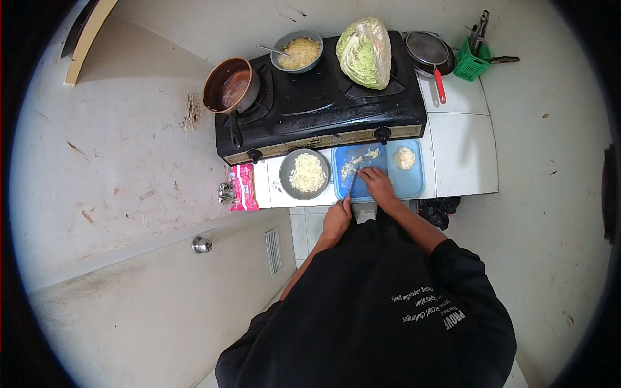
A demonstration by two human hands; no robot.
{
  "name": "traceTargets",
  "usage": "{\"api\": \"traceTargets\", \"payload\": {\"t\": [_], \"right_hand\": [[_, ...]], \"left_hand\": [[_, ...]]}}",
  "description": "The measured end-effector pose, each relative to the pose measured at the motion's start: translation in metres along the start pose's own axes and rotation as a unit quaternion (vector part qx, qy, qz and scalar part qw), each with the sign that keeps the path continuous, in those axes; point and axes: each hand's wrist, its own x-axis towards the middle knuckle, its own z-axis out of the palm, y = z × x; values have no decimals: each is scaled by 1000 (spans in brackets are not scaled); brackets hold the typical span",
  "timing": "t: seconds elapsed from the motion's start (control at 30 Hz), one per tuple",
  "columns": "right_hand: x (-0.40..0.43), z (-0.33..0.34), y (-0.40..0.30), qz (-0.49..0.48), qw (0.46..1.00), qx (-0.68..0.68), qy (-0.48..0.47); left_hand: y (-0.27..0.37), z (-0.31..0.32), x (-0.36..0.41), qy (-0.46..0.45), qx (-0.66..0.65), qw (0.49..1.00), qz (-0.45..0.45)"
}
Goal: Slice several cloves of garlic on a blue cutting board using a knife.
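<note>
My left hand (337,220) grips the handle of a kitchen knife (352,181), whose blade lies over a blue chopping board (366,189). My right hand (379,185) is over the board, fingers bent, fingertips close to the blade; whether they pinch a piece is too small to tell. Chopped pale pieces (348,168) lie beside the blade, with more pieces (372,153) farther back. A whitish round bulb (404,158) rests on the light blue right part of the board or tray. Left of the board, a grey bowl (286,188) holds chopped white food (307,172).
Behind stands a black gas stove (305,116) bearing a brown saucepan (245,80), a bowl (315,64) with yellowish food and a spoon, and a cabbage (364,56). A pink packet (245,186) lies left; a strainer (427,48) and green basket (469,64) stand at the back right.
</note>
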Motion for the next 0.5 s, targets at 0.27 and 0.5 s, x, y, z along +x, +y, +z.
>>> {"api": "traceTargets", "payload": {"t": [0.27,0.5], "right_hand": [[-2,3,-3,1,1000,26,-2],[-1,2,-6,0,1000,8,7]], "left_hand": [[-10,-5,-3,18,-48,999,5],[-16,-9,2,-36,-83,996,20]]}}
